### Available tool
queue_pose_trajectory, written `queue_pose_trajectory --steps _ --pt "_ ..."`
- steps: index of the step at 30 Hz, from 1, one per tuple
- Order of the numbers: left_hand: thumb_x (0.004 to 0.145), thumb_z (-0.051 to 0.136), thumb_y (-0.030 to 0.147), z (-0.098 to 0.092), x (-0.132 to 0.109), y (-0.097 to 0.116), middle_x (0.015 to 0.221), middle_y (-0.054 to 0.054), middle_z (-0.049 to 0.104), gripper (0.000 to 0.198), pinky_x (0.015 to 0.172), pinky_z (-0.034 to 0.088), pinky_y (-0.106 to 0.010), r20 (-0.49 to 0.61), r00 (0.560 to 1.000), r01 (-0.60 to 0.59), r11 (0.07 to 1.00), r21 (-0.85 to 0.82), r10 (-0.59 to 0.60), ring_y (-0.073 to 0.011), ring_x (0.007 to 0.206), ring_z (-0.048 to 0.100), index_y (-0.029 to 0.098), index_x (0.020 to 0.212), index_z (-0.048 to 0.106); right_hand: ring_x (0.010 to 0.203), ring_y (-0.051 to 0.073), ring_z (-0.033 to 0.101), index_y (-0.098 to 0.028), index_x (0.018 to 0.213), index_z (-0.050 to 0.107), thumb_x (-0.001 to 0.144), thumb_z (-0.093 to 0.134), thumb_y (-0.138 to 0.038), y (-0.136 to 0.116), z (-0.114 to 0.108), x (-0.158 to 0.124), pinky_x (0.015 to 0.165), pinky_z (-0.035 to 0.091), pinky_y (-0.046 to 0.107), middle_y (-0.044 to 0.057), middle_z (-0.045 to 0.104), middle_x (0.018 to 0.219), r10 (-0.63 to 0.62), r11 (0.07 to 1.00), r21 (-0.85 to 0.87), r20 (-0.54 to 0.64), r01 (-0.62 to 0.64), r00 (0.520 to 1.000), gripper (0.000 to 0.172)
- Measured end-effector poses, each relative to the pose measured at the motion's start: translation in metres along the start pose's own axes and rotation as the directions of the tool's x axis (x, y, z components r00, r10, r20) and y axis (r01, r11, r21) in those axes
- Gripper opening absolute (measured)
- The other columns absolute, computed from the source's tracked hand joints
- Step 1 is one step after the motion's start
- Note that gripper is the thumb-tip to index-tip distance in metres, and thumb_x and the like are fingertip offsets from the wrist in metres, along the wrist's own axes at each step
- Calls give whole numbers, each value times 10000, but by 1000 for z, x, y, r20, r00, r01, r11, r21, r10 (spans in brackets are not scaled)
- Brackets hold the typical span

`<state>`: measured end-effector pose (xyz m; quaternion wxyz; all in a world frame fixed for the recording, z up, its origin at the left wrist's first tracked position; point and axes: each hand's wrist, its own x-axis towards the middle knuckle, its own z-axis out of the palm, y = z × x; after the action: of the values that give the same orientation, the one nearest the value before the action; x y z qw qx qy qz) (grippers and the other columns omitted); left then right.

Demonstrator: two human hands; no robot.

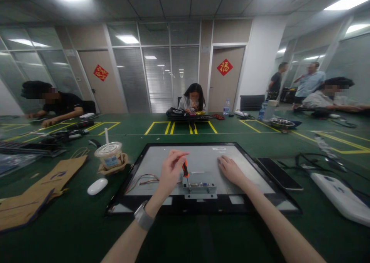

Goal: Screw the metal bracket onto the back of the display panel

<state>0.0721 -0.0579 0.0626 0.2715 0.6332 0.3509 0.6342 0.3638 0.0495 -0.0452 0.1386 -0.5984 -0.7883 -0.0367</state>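
Screwdriver [185, 173] stands on the metal bracket [200, 188] of a face-down monitor panel [162, 159] on the green table [72, 224]. Your left hand [170, 174] grips its orange handle (right hand [229, 169] lies flat and open, steadying the panel). Apparently mid-screw; next, keep the tip seated and vertical.

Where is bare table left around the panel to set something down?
Free: the table in front of the panel, and the strip behind it up to the yellow lines. Crowded: cup, mouse and bags left; phone, cables right.
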Motion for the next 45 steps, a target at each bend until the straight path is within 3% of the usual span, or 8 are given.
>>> queue_pose_trajectory --steps 4,10,17,21,28,35,40,45 --pt "963 548 421 0 0 2 843 -60 657 329 801 528 -309 52 996 68 996 -59 -65 -180 805 632 164 1035 740 1339 309 533 -95 1410 564 1004 382 -232 -1 -3 -1 1136 373 436 215 533 1480 -1 1000 -13 9 1 1000 466" --pt "874 691 399 2 -1 3 883 -46 602 237 708 520 -265 36 999 -9 999 -44 11 -154 771 610 172 858 758 1340 309 531 -93 1419 556 1006 377 -227 -2 -4 -1 1138 368 427 207 535 1481 10 1000 -24 18 -10 1000 470" --pt "946 591 453 1 -1 -3 933 -96 708 360 888 548 -360 78 992 114 978 -174 -102 -221 910 678 142 1064 731 1333 323 535 -76 1404 568 1002 380 -221 -2 -4 -1 1128 376 446 232 534 1473 -6 1000 2 3 6 1000 467" --pt "928 620 449 2 -1 -4 1035 -120 719 364 884 564 -383 109 986 146 965 -220 -125 -235 935 691 146 1097 726 1325 317 544 -80 1403 568 1005 372 -220 -2 -3 -1 1128 374 442 229 537 1471 -4 1000 -11 4 4 1000 466" --pt "793 760 298 1 0 -1 857 -34 613 141 695 533 -251 15 1000 4 997 -76 -2 -150 765 610 176 863 763 1321 302 548 -119 1384 588 997 388 -229 -1 -2 -1 1120 383 434 207 561 1455 -8 1000 -12 -20 8 1000 450" --pt "942 587 397 2 -3 1 951 -89 694 327 849 543 -333 85 993 89 983 -158 -77 -191 853 665 153 1087 750 1334 299 538 -115 1399 574 1000 388 -240 -2 -4 -1 1130 375 422 202 552 1465 7 1000 -17 2 -7 1000 458" --pt "848 723 350 2 -3 0 872 -48 636 221 735 538 -275 50 998 29 995 -96 -24 -164 778 627 172 966 780 1335 306 536 -115 1391 581 998 390 -239 -2 -3 -1 1128 378 438 206 551 1465 3 1000 -7 -5 -3 1000 454" --pt "949 582 398 1 -3 -1 1074 -115 683 320 872 547 -340 65 997 52 987 -155 -42 -217 948 652 149 1029 766 1325 310 544 -106 1394 578 998 387 -244 -1 -3 -2 1127 380 443 213 548 1466 -6 1000 -4 -2 6 1000 460"
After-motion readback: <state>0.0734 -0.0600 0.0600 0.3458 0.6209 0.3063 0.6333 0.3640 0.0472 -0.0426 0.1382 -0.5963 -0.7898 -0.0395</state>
